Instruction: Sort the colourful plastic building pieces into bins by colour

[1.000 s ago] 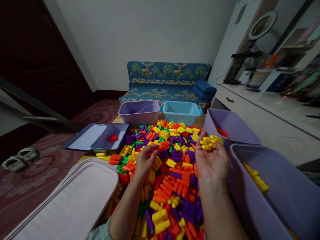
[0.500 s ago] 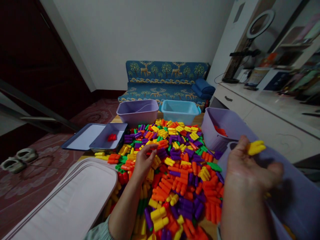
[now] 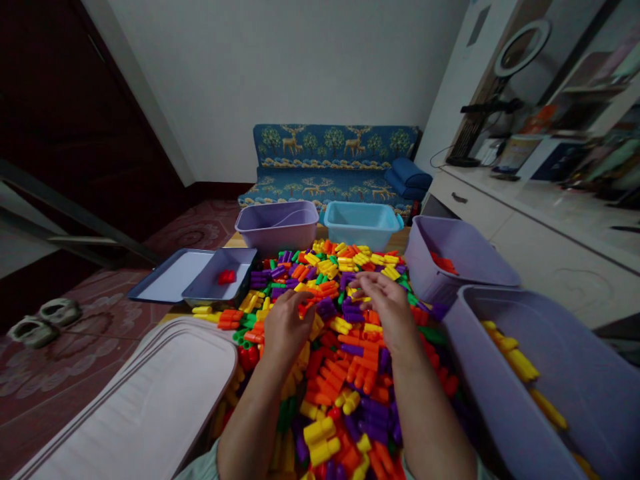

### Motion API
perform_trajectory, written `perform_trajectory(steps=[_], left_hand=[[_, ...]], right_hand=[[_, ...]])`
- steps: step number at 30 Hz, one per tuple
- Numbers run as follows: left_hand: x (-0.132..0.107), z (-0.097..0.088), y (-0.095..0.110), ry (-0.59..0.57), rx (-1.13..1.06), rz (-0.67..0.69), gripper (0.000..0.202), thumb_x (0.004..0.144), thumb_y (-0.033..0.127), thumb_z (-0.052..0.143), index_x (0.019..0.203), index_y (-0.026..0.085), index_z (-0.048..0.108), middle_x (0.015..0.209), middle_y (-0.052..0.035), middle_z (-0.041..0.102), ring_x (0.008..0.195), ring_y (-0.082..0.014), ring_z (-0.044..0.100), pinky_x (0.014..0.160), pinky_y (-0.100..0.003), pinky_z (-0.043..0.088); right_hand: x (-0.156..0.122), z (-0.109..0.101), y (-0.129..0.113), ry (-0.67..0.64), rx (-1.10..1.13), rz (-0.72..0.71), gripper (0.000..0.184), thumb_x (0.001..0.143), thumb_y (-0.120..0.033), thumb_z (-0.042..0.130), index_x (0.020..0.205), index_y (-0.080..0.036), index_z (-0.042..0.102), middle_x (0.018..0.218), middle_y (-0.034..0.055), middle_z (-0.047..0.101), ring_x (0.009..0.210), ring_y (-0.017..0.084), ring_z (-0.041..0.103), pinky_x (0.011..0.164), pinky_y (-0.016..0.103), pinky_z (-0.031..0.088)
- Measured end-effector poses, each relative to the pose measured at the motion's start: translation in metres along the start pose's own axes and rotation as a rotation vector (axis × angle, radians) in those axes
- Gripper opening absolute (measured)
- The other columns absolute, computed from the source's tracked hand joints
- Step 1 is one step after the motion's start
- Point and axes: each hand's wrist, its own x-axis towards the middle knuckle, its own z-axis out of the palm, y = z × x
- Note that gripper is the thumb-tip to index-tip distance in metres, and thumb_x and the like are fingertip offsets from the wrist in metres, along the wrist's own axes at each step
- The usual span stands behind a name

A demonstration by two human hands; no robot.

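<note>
A big heap of plastic blocks (image 3: 345, 347) in yellow, orange, purple, green and red covers the table in front of me. My left hand (image 3: 285, 325) rests palm down on the heap, fingers curled over blocks near its left side. My right hand (image 3: 385, 308) hovers palm down over the heap's middle, fingers spread, touching yellow and purple blocks and holding nothing. A purple bin (image 3: 565, 413) at the near right has several yellow blocks (image 3: 517, 360) inside.
A second purple bin (image 3: 465, 267) at the right holds red blocks. A purple tub (image 3: 277, 227) and a blue tub (image 3: 363, 225) stand behind the heap. A tin box (image 3: 220, 283) with a red block and its lid (image 3: 167, 275) sit left. A white lid (image 3: 145, 400) lies near left.
My right hand carried a handful of yellow blocks over the near right bin, let them go, and came back over the heap. My left hand stayed on the heap.
</note>
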Motion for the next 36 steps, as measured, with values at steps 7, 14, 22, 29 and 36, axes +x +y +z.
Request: perform_trajectory(steps=[7,14,22,29,36], left_hand=[[-0.002,0.020,-0.022,-0.054,-0.001,0.077,0.056,0.077,0.017,0.063,0.131,0.016,0.053,0.132,-0.0171,0.051,0.113,-0.0298,0.057,0.095,-0.046,0.048],[0.001,0.023,-0.021,-0.068,-0.221,0.111,0.057,0.072,0.009,0.058,0.128,0.018,0.056,0.120,-0.0124,0.055,0.108,-0.0254,0.059,0.092,-0.040,0.050],[0.002,0.021,-0.013,-0.020,-0.489,0.011,0.051,0.065,0.001,0.052,0.110,0.018,0.068,0.104,-0.0079,0.069,0.096,-0.0221,0.064,0.086,-0.034,0.052],[0.005,0.014,-0.010,-0.026,-0.809,-0.278,0.045,0.071,0.030,0.072,0.113,0.015,0.068,0.092,-0.0079,0.072,0.087,-0.0209,0.067,0.073,-0.029,0.053],[0.004,0.013,-0.006,-0.046,-1.056,-0.520,0.057,0.062,0.041,0.082,0.110,0.013,0.069,0.090,-0.0068,0.070,0.071,-0.0143,0.066,0.064,-0.025,0.054]], right_hand=[[-0.004,0.026,0.045,-0.260,-0.835,-0.372,0.075,0.070,-0.010,0.061,0.142,-0.019,0.042,0.148,0.0110,0.043,0.139,0.024,0.034,0.116,0.044,0.028],[-0.007,0.026,0.042,-0.295,-0.848,-0.311,0.069,0.073,-0.011,0.060,0.140,-0.019,0.045,0.134,0.0127,0.055,0.125,0.026,0.051,0.108,0.042,0.039],[-0.011,0.032,0.032,-0.312,-0.733,-0.294,0.049,0.075,-0.015,0.064,0.124,-0.023,0.061,0.121,0.0077,0.066,0.112,0.023,0.061,0.100,0.039,0.045],[-0.007,0.028,0.028,-0.228,-0.499,-0.229,0.023,0.081,-0.025,0.058,0.101,-0.020,0.069,0.100,0.0057,0.073,0.092,0.020,0.067,0.084,0.033,0.051],[0.003,0.014,0.034,-0.145,-0.427,-0.086,0.022,0.078,-0.033,0.060,0.093,-0.018,0.067,0.085,0.0036,0.072,0.079,0.022,0.067,0.075,0.034,0.053]])
